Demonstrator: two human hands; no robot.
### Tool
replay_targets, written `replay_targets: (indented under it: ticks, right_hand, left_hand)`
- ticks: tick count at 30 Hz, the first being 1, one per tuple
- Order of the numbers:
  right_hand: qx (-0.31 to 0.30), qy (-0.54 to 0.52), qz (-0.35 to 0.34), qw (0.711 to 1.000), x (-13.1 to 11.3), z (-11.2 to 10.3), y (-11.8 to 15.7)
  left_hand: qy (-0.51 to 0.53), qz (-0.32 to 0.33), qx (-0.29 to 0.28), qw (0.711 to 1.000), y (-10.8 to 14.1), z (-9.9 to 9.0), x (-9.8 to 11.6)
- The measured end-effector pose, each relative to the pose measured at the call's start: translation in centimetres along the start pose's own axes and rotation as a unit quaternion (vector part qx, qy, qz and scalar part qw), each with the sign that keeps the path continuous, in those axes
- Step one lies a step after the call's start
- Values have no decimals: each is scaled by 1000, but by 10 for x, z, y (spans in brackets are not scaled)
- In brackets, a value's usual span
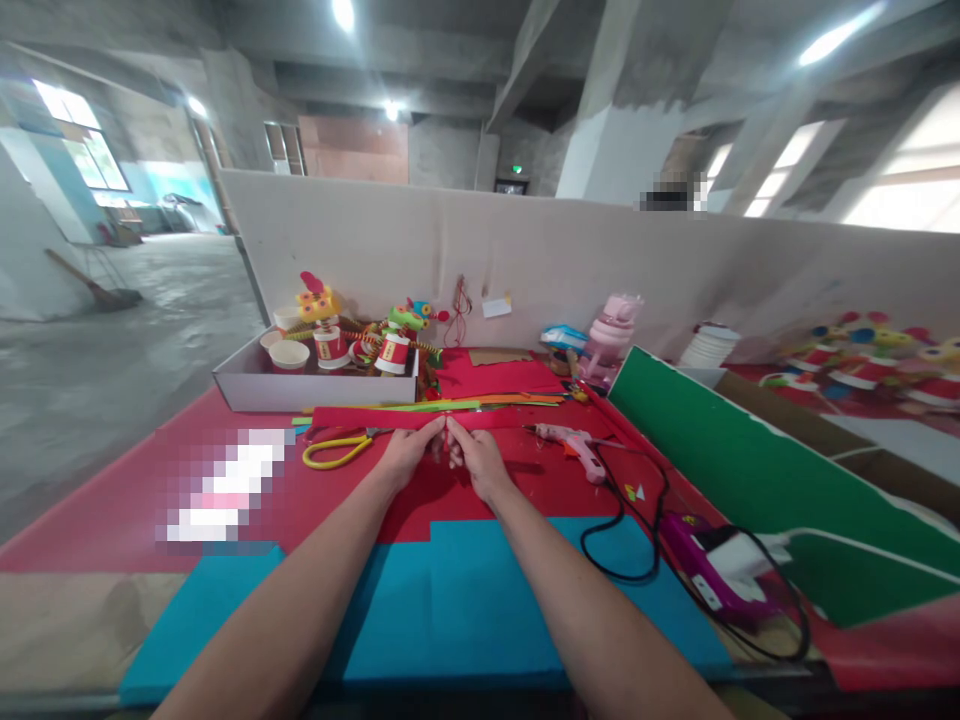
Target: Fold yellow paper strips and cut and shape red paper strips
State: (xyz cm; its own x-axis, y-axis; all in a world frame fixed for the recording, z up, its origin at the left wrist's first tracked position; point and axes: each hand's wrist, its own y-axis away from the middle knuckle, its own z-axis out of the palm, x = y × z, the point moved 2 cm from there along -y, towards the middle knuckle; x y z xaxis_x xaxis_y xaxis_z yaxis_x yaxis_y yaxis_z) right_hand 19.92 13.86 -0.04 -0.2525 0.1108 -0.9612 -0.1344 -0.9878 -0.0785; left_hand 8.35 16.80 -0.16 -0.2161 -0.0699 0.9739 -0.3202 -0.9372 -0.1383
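Observation:
Both my hands meet over the middle of the table, holding a long red paper strip (360, 417) stretched sideways. My left hand (415, 448) pinches it with the thumb near the strip's middle. Right beside it, my right hand (474, 458) grips the same strip, thumb tips almost touching. My curled fingers hide part of the strip. Yellow-handled scissors (337, 453) lie just left of my left hand, their blades partly under the strip. To the right of my right hand lies a pink glue gun (574, 442), its nozzle pointing left.
Behind the strip lie coloured paper strips (495, 402). A white box (322, 393) holds paper cups and cup figures at back left. Blue sheets (465, 610) cover the near edge. A green panel (750, 480) and purple power strip (712, 570) with cables stand right.

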Motion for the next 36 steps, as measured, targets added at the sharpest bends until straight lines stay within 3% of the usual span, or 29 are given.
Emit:
replay_targets:
  ticks: [8, 18, 30, 33, 36]
  right_hand:
    - [50, 13, -57, 997, -4, -7, -4]
    - [79, 29, -20, 996, -2, -11, -6]
    - [179, 55, -6, 982, -5, -31, -11]
    - [156, 38, 7, 987, -11, -35, -11]
    - [79, -22, 22, 996, -14, -31, -11]
  left_hand:
    - [14, -15, 7, 1000, 2, 2, 8]
    - [-10, 13, -28, 999, 1, 0, 4]
    - [-13, -25, -19, 999, 3, -1, 8]
    - [5, -26, -17, 1000, 0, -5, 7]
    - [-11, -2, 26, 1000, -2, -7, 8]
